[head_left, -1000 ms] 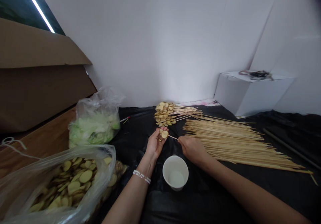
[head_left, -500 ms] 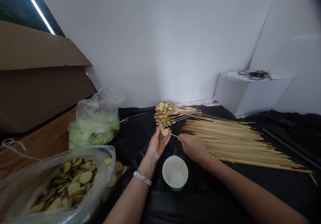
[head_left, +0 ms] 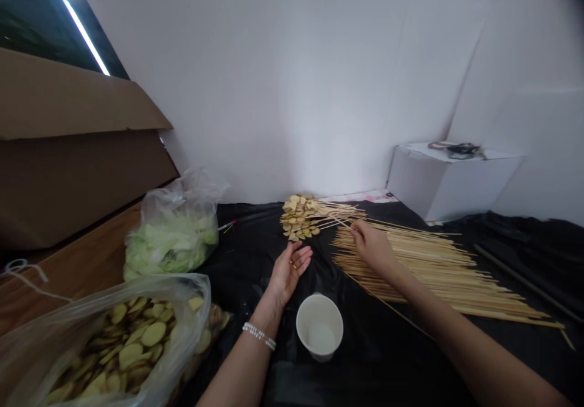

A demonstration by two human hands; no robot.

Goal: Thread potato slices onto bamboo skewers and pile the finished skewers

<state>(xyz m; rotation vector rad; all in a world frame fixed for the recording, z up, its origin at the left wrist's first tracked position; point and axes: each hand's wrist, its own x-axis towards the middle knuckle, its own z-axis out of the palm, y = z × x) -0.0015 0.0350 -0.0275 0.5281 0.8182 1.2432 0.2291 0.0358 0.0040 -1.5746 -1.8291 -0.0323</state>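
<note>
My left hand (head_left: 288,268) lies palm up on the black sheet with its fingers spread and nothing in it; a ring shows on one finger. Just beyond it lies a pile of finished skewers (head_left: 301,217) loaded with yellow potato slices. My right hand (head_left: 371,244) reaches over the heap of bare bamboo skewers (head_left: 438,267). Its fingers pinch the end of one thin skewer (head_left: 340,221) whose far end lies on the finished pile. A white paper cup (head_left: 319,326) stands between my forearms.
A clear bag of potato slices (head_left: 123,346) sits at the near left, a bag of green leaves (head_left: 171,243) behind it. A cardboard box (head_left: 68,151) fills the left side. A white box (head_left: 451,179) stands by the wall at the right.
The slice and skewer left my left hand, which has opened flat. My right hand moved up and to the right, carrying the skewer to the finished pile. The camera tilted down slightly.
</note>
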